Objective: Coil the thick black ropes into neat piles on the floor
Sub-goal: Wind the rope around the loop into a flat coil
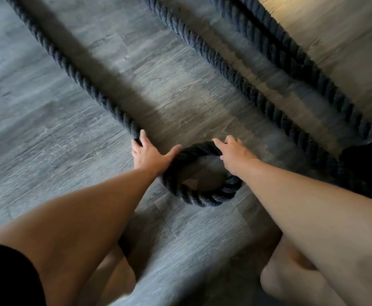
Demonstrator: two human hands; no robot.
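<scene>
Black rope [74,74] lay on the grey floor [37,129], its near end bent into one loop [202,199]. Your left hand [149,154] clasped the rope beside it; your right hand [233,151] clenched the loop's top.

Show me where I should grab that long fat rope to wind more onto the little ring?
Grab the rope just past the left hand, reaching down from above and wrapping your hand round it. It lies flat on the floor and looks too thick to pinch; that spot sits nearest the coil, so it should bend round.
</scene>
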